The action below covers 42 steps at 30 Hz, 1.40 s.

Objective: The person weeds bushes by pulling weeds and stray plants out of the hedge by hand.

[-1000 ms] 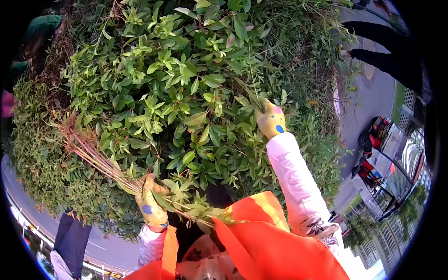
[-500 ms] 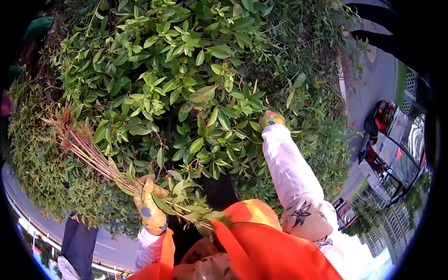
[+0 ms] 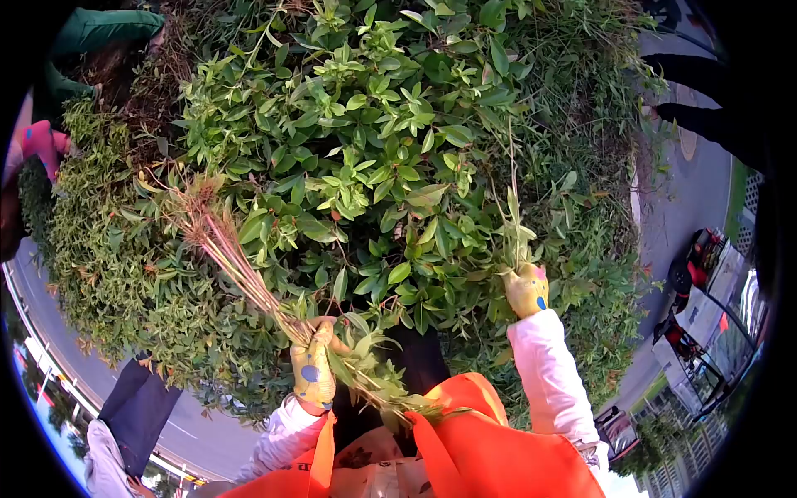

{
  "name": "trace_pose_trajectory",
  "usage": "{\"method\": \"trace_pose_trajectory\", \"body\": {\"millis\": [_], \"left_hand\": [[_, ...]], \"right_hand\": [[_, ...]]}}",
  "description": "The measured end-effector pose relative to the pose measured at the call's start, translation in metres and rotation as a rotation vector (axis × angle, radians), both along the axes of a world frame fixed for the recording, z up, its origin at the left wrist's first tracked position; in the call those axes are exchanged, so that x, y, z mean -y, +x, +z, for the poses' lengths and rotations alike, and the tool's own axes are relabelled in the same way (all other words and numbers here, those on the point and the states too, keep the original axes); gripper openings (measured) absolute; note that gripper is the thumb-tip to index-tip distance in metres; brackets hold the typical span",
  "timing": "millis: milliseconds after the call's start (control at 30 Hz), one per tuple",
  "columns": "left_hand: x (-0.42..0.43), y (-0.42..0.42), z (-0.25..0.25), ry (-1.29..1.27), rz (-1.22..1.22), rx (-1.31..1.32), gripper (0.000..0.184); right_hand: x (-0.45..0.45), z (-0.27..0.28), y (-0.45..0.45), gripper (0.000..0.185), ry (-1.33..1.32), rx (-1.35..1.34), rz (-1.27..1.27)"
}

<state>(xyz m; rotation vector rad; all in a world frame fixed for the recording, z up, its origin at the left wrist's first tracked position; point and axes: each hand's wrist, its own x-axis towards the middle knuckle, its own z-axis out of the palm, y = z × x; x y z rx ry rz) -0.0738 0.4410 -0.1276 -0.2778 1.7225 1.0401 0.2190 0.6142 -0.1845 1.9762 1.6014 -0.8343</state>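
Observation:
My left hand, in a yellow glove with blue spots, is closed around a bundle of pulled weeds. Their reddish roots point up and left, while the leafy ends hang toward my orange vest. On the right, my right hand, gloved the same way, is closed on a long thin weed that rises above the fist. Its lower end is hidden by the fingers. Both hands are over the near side of a leafy green shrub.
A person's dark trouser legs are at the lower left. Other people's parts show at upper left: green clothing and a pink glove. Dark legs stand on the road at right, near a parked cart.
My right hand has drawn back toward me from inside the foliage, and a long weed now shows in it. The left hand's bundle has shifted right in view as the camera turned.

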Motion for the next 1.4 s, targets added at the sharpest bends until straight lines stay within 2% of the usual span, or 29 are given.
{"method": "trace_pose_trajectory", "body": {"millis": [33,100,133,167,200,233,300,333,367,433,467,500,567,600,633,667,700,800,900,967,1100,1167,1200,1233,1267,1300,1333,1367,1400], "left_hand": [[-0.005,0.007,0.003,0.054,0.03,0.073,0.023],[-0.015,0.026,0.013,0.102,-0.006,0.101,0.019],[-0.024,0.035,0.02,0.164,-0.032,0.107,0.017],[-0.031,0.039,0.024,0.226,-0.058,0.104,0.016],[-0.028,0.037,0.023,0.28,-0.215,0.129,0.023],[-0.028,0.044,0.027,0.399,-0.075,0.188,0.041],[-0.047,0.012,0.049,0.406,-0.205,0.212,0.057],[-0.027,0.0,0.038,0.357,-0.127,0.406,0.059],[-0.024,-0.019,0.042,0.355,-0.137,0.468,0.06],[-0.03,-0.047,0.077,0.278,-0.134,0.414,0.052],[-0.029,-0.056,0.089,0.273,-0.186,0.29,0.045],[-0.025,-0.071,0.1,0.223,-0.241,0.295,0.044],[-0.036,-0.081,0.121,0.362,-0.157,0.095,0.044],[-0.032,-0.092,0.126,0.352,-0.154,0.179,0.045],[-0.042,-0.103,0.134,0.373,-0.213,0.101,0.044],[-0.064,-0.115,0.158,0.356,-0.351,-0.108,0.044],[-0.08,-0.129,0.17,0.41,-0.401,-0.223,0.042],[-0.14,-0.193,0.206,0.646,-0.425,-0.581,0.035],[-0.212,-0.248,0.214,0.826,-0.4,-0.818,0.03],[-0.258,-0.267,0.2,0.748,-0.354,-0.928,0.029],[-0.319,-0.27,0.179,0.382,-0.228,-1.199,0.034],[-0.299,-0.243,0.099,0.573,-0.436,-1.037,0.056],[-0.29,-0.223,0.071,0.571,-0.442,-1.035,0.056],[-0.282,-0.195,0.046,0.439,-0.538,-0.67,0.042],[-0.268,-0.166,0.016,0.3,-0.616,-0.3,0.03],[-0.243,-0.132,-0.027,0.102,-0.808,-0.232,0.037],[-0.213,-0.114,-0.093,0.022,-1.073,-0.466,0.048],[-0.21,-0.092,-0.088,-0.134,-1.182,-0.398,0.05],[-0.195,-0.081,-0.121,-0.181,-1.256,-0.365,0.05]], "right_hand": [[-0.009,0.048,-0.024,0.032,0.009,-0.135,-0.085],[-0.005,0.108,-0.055,0.033,0.049,-0.342,-0.178],[-0.002,0.126,-0.076,0.03,-0.005,-0.396,-0.111],[0.003,0.136,-0.101,0.027,-0.06,-0.453,-0.04],[0.013,0.138,-0.129,0.025,-0.121,-0.456,0.112],[0.026,0.135,-0.151,0.023,-0.181,-0.455,0.262],[0.079,0.104,-0.162,0.021,-0.034,-0.709,0.487],[0.082,0.112,-0.18,0.015,-0.052,-0.714,0.486],[0.083,0.126,-0.196,0.01,-0.071,-0.718,0.479],[0.094,0.14,-0.21,0.019,-0.152,-0.854,0.495],[0.096,0.141,-0.21,0.028,-0.084,-1.049,0.538],[0.096,0.144,-0.211,0.034,-0.065,-1.18,0.519],[0.086,0.154,-0.214,0.047,-0.067,-1.477,0.365],[0.078,0.16,-0.215,0.054,-0.078,-1.588,0.282],[0.065,0.172,-0.217,0.054,-0.147,-1.614,0.257],[0.052,0.184,-0.218,0.055,-0.215,-1.637,0.231],[0.04,0.186,-0.22,0.055,-0.144,-1.698,0.243],[0.041,0.17,-0.204,0.053,-0.141,-1.601,-0.134],[0.038,0.142,-0.201,0.047,-0.273,-1.348,-0.455],[0.029,0.113,-0.194,0.041,-0.196,-1.22,-0.309],[-0.033,0.047,-0.185,0.03,-0.066,-1.17,-0.588],[-0.075,0.004,-0.174,0.028,0.158,-1.149,-0.594],[-0.095,-0.023,-0.168,0.029,0.199,-1.118,-0.542],[-0.113,-0.048,-0.165,0.031,0.239,-1.085,-0.489],[-0.126,-0.07,-0.169,0.033,0.311,-0.943,-0.225],[-0.138,-0.087,-0.172,0.036,0.374,-0.79,0.039],[-0.143,-0.093,-0.182,0.037,0.419,-0.66,0.179],[-0.145,-0.096,-0.197,0.039,0.458,-0.525,0.32],[-0.15,-0.102,-0.207,0.04,0.34,-0.505,0.394]]}}
